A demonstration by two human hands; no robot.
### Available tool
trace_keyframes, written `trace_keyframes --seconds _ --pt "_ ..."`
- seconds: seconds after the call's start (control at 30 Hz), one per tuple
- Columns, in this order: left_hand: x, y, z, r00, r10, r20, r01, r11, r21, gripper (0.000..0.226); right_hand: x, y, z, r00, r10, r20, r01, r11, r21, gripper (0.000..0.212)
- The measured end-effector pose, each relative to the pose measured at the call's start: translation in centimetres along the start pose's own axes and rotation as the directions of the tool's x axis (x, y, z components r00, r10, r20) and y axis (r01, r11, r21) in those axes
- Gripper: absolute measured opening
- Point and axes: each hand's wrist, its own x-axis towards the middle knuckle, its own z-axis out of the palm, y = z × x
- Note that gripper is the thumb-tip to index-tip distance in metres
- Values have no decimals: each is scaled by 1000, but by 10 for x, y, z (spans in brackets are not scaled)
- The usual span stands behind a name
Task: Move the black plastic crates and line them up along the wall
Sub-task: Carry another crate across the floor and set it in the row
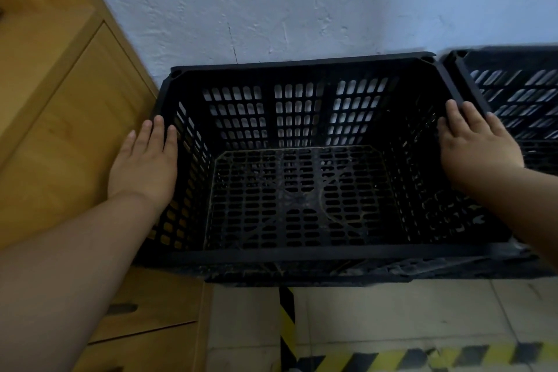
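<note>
Cabinet (60, 118): wooden, far left.
Left hand (145, 160): fingers straight, flat against crate's left rim.
Crate (302, 190): black, empty, back against wall (302, 3).
Right hand (477, 142): fingers together, resting over right rim.
Second crate (519, 100): touching, rightmost.

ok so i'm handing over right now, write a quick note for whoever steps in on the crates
Left hand: open, flat against the left side rim of the empty black slotted plastic crate.
Right hand: open, resting on that crate's right rim.
Position: this crate's back edge is at the white plaster wall, between the wooden cabinet on the left and a second black plastic crate on the right; their top corners nearly touch.
Done: two crates appear lined up along the wall.
Left: check this one sits square, let go, then look for further crates; none show here.
</note>
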Motion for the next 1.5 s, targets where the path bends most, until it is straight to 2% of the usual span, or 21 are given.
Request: trace_keyframes --seconds 0.5,0.73,0.97,1.13,1.5 --pt "-7 2 1 999 37 -29 -38 999 -12 73 -15 2 0 997 13 74 -13 1000 6 56" --pt "-7 2 3 997 43 -58 -45 998 -33 68 -19 2 2 997 17 71 -22 997 71 56" --pt "-6 1 6 996 48 -81 -51 998 -42 68 -24 -2 3 997 42 61 -46 996 76 71" --pt "-5 -1 11 994 55 -98 -61 996 -58 72 -21 -2 7 999 40 28 -43 995 94 60" --pt "-4 -1 17 991 56 -120 -63 996 -62 74 -11 0 5 1000 16 9 -17 997 80 60"
